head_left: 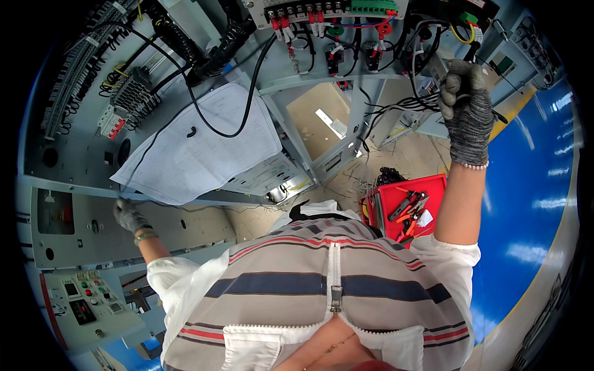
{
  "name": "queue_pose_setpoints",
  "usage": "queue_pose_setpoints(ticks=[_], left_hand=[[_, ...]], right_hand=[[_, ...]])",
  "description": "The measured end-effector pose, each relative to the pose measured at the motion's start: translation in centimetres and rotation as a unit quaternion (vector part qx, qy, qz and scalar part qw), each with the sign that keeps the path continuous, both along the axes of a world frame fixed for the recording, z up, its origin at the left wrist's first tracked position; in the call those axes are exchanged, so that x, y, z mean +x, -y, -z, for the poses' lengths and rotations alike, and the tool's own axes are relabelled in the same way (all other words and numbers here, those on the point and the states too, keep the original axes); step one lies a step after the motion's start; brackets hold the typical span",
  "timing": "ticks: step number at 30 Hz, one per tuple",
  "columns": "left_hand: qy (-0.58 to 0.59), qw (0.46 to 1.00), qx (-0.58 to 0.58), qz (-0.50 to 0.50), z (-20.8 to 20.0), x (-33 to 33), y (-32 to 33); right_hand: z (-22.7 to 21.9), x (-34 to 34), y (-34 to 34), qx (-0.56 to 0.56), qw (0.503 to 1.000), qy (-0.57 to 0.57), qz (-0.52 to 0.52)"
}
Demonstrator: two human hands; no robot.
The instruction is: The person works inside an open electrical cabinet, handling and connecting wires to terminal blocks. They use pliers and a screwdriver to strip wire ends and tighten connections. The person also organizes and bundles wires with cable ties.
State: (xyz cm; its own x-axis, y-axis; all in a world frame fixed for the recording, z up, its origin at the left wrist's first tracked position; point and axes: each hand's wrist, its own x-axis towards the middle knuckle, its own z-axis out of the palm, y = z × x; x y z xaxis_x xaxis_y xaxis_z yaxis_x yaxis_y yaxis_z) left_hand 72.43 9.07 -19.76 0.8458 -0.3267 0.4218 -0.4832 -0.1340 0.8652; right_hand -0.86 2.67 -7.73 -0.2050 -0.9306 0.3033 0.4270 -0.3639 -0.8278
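My right hand (465, 114), in a grey knit glove, is raised at the upper right beside the cabinet, fingers curled closed. A dark rod-like end (500, 117) sticks out behind it; what the fingers grip is hidden. Just above hangs a bundle of black and white wires (476, 42) below a green connector (470, 18). At the left, my gloved left hand (131, 216) is closed at the cabinet's lower ledge. A thin dark wire (143, 162) runs down over the printed drawing sheets (207, 145) to its fingertips.
A red bin (427, 188) with hand tools stands on the floor before me. Terminal blocks (309, 11) with red-sleeved wires line the top. A thick black cable (247, 114) loops over the sheets. A control panel (86, 306) with buttons is at the lower left; blue floor (526, 198) lies right.
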Motion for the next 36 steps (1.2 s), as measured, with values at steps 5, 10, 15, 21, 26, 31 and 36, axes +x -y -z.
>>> queue_pose_setpoints(ticks=[5, 10, 15, 21, 26, 31, 36], left_hand=[[-0.11, 0.8, 0.524, 0.271, 10.3, 0.6, -3.0], [0.02, 0.764, 0.364, 0.532, -2.9, -19.0, 2.7], [0.064, 0.795, -0.01, 0.603, -13.8, -34.3, 7.3], [0.258, 0.767, 0.009, 0.587, -15.6, -38.7, 11.2], [0.305, 0.761, 0.051, 0.57, -15.0, -38.4, 13.1], [0.181, 0.819, -0.074, 0.54, -19.7, -33.0, 11.2], [0.033, 0.957, -0.089, 0.273, -18.3, -19.5, 8.1]], right_hand=[[-0.7, 1.6, -0.4, 0.092, 0.989, -0.118, 0.009], [2.4, 5.0, 0.8, 0.034, 0.895, -0.436, -0.086], [4.5, 8.5, 1.9, 0.097, 0.901, -0.404, -0.121], [3.4, 6.9, 1.3, 0.086, 0.921, -0.361, -0.12], [2.9, 7.8, 1.1, 0.091, 0.916, -0.366, -0.134], [5.1, 4.6, 2.0, 0.112, 0.923, -0.362, -0.062], [1.9, 0.6, -0.3, 0.073, 0.972, -0.22, -0.036]])
